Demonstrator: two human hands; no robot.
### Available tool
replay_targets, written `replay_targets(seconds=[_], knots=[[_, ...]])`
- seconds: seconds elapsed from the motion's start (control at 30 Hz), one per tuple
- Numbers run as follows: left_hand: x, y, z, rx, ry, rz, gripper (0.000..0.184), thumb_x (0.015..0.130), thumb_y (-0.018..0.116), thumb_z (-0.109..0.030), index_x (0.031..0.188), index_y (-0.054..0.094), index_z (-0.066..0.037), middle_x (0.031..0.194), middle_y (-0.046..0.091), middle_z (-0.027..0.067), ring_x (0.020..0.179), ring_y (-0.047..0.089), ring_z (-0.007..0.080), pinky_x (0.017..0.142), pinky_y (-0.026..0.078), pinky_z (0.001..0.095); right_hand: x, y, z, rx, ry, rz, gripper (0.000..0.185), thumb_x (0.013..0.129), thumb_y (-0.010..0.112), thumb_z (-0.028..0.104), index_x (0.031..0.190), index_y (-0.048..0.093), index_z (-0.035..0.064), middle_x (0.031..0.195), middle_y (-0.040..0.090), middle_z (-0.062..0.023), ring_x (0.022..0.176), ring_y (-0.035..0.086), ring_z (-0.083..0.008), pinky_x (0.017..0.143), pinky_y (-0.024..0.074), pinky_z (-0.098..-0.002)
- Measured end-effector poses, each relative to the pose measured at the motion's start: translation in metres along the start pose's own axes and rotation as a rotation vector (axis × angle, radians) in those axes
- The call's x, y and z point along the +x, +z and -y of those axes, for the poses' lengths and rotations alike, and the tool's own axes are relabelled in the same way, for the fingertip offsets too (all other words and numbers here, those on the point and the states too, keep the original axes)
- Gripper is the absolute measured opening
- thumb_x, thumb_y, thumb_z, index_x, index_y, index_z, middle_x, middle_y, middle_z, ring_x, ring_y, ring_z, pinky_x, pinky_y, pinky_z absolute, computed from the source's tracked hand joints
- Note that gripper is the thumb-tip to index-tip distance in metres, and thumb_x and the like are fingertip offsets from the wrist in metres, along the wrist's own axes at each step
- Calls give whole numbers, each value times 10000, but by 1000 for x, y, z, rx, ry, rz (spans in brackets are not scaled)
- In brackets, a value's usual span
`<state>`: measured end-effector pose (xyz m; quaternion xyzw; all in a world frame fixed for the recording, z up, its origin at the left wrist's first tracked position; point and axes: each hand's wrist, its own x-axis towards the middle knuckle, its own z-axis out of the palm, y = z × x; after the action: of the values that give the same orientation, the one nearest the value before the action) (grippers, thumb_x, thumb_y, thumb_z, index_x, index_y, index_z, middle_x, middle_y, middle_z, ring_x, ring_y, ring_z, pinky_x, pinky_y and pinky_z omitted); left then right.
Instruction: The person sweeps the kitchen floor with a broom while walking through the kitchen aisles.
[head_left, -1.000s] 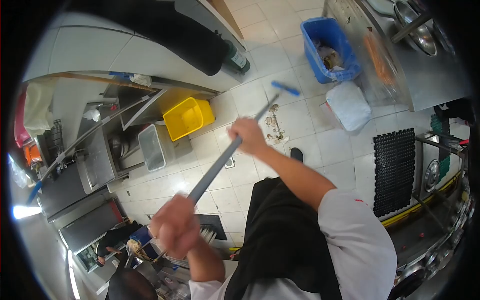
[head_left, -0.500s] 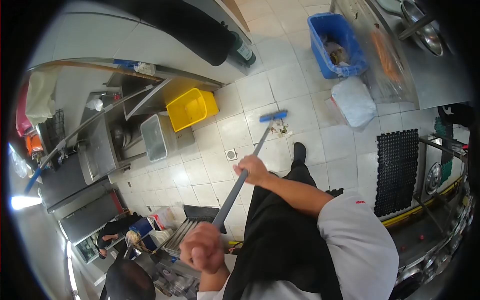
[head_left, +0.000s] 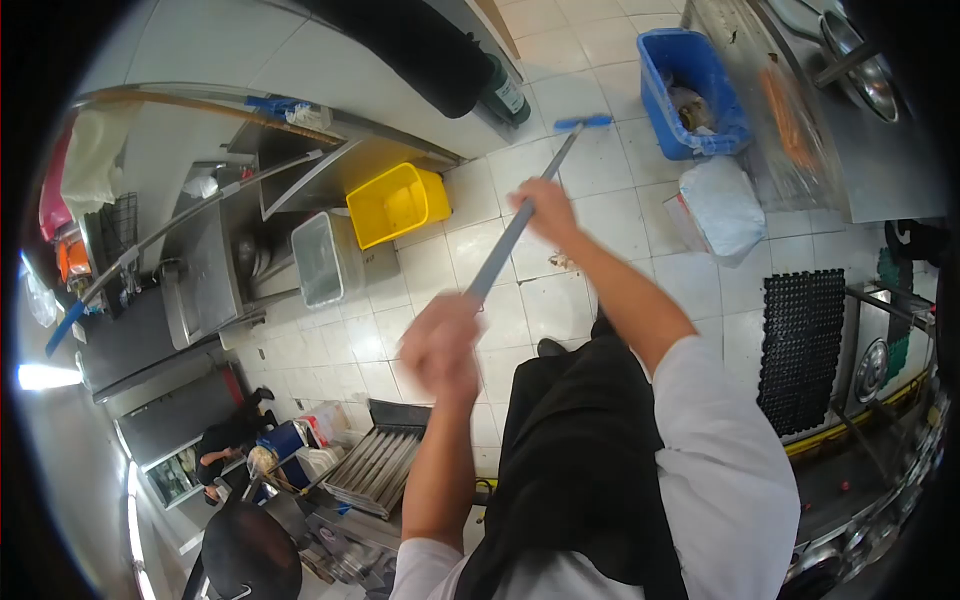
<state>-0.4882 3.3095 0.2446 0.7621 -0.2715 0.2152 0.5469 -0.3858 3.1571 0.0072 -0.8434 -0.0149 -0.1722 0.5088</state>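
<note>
A long grey broom handle (head_left: 505, 243) slants up from my body to a blue broom head (head_left: 583, 122) on the tiled floor. Near the handle's top end, my left hand (head_left: 443, 343) is wrapped round it, somewhat blurred. Farther down the handle, my right hand (head_left: 545, 208) grips it with closed fingers. Small food scraps (head_left: 562, 260) lie on the tiles below the right hand, apart from the broom head. Part of the scraps may be hidden behind my right forearm.
A blue bin (head_left: 655, 95) with waste stands beside a white bag (head_left: 722, 207). Yellow (head_left: 400, 205) and clear (head_left: 325, 262) tubs are at left. A black mat (head_left: 803, 350) lies right. Another person (head_left: 225, 440) is at lower left, near metal racks (head_left: 375, 470).
The broom head went toward me past the scraps, then away to beyond them near the blue bin. Both hands moved up with the handle. My foot has drawn back.
</note>
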Motion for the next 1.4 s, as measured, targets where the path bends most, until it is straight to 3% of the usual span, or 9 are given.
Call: replay_targets(seconds=[0.1, 0.3, 0.37, 0.67, 0.8, 1.17, 1.2, 1.3, 1.4], knots=[[-21, 47, 33, -217, -224, 147, 361, 953, 472, -212, 704, 558, 35, 687, 596, 136, 559, 526, 214, 558, 446, 353, 4, -24, -73, -214, -67, 92, 281, 838, 697, 249, 651, 569, 84, 715, 580, -134, 780, 584, -343, 694, 449, -444], [-30, -35, -50, -169, -486, 237, 408, 922, 527, -284, 672, 534, 38, 639, 557, 128, 558, 502, 197, 524, 401, 316, -96, -5, 8, -19, -25, -36, 302, 850, 689, 201, 624, 521, 93, 645, 508, -111, 679, 527, -327, 644, 402, -442], [-19, -63, -88, -265, -425, 153, 365, 869, 556, -220, 617, 533, 45, 600, 557, 140, 516, 553, 270, 516, 457, 373, -136, 6, 52, 228, 46, 35, 213, 793, 688, 146, 635, 548, 115, 648, 543, -78, 675, 550, -306, 640, 400, -413], [-1, -131, -130, -448, -263, -210, 319, 899, 482, -157, 607, 402, -54, 514, 466, 65, 443, 454, 150, 448, 395, 310, -127, 48, 154, 263, -128, 236, 240, 849, 657, 171, 654, 534, 103, 680, 578, -89, 733, 587, -295, 716, 418, -418], [-25, -90, -65, 309, 54, -66, 313, 913, 442, -163, 630, 432, -31, 589, 521, 106, 475, 485, 207, 487, 435, 328, -73, 77, 105, 287, 4, 99, 288, 851, 693, 263, 697, 531, 82, 735, 540, -119, 772, 544, -342, 706, 420, -457], [-62, -112, -106, -196, -259, -10, 232, 823, 484, -63, 597, 497, -13, 579, 550, 100, 524, 535, 241, 584, 500, 398, -131, 85, 109, 247, -205, 504, 438, 869, 715, 239, 546, 475, 64, 600, 514, -131, 658, 536, -366, 634, 420, -471], [-60, -126, -121, -236, -367, -3, 461, 972, 404, -258, 586, 495, -23, 577, 549, 101, 520, 528, 246, 611, 481, 411, -133, 89, 118, 294, -273, 566, 440, 869, 719, 239, 546, 474, 69, 586, 511, -127, 634, 536, -364, 609, 418, -472], [-60, -161, -139, -457, -394, -44, 796, 1013, 141, -608, 568, 497, -53, 538, 517, 96, 478, 512, 234, 666, 461, 417, -144, 106, 140, 408, -474, 756, 392, 870, 715, 218, 556, 513, 100, 590, 538, -110, 632, 562, -341, 596, 433, -464], [-90, -201, -124, -637, -470, -64, 792, 1033, 129, -573, 631, 552, -38, 733, 612, 141, 684, 590, 258, 768, 470, 415, -161, 125, 176, 489, -644, 988, 268, 865, 696, 215, 629, 604, 125, 631, 602, -87, 670, 607, -324, 614, 472, -448]])
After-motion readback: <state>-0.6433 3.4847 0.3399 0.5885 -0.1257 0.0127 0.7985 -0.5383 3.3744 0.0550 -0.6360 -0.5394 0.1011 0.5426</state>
